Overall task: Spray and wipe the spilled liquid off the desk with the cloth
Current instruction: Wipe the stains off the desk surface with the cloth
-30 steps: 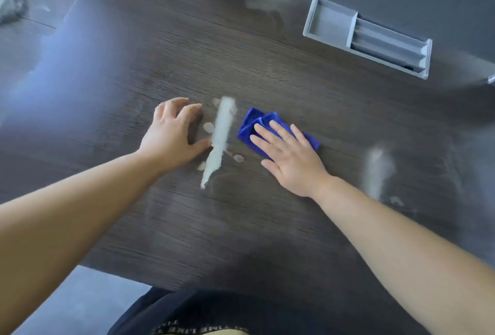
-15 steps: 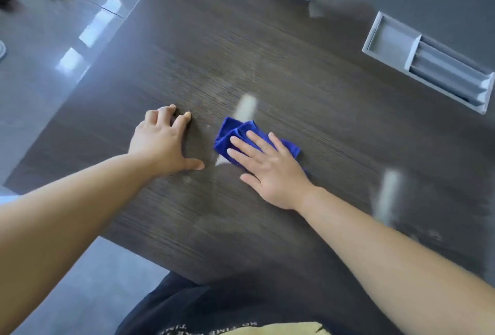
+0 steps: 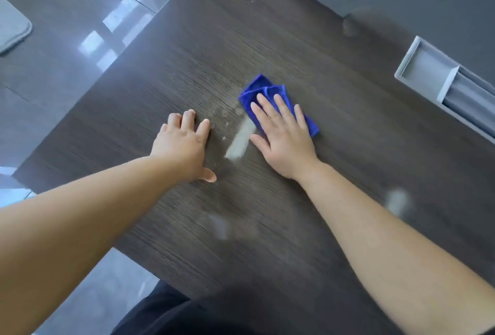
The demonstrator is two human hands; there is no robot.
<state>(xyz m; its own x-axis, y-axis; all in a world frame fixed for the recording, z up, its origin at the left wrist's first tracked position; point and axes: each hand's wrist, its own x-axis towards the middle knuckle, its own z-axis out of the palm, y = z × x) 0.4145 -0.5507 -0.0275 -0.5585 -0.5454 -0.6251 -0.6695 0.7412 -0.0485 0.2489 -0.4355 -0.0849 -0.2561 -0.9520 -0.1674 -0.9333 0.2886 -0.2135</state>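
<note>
Glossy grey floor tiles (image 3: 53, 80), bright reflections; grey mat (image 3: 10, 29) left.

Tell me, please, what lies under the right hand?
The folded blue cloth lies under the right hand, flat on the desk. Whether liquid lies beneath the cloth is hidden.

R hand (image 3: 285, 141) flat on cloth (image 3: 263, 90); L hand (image 3: 183, 144) on desk (image 3: 348, 174).

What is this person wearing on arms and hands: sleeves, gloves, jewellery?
The left hand and right hand are ungloved, with no rings, watch or bracelet visible. The left forearm and right forearm are bare to the frame edge, no sleeves in view. Dark clothing shows at the bottom.
</note>
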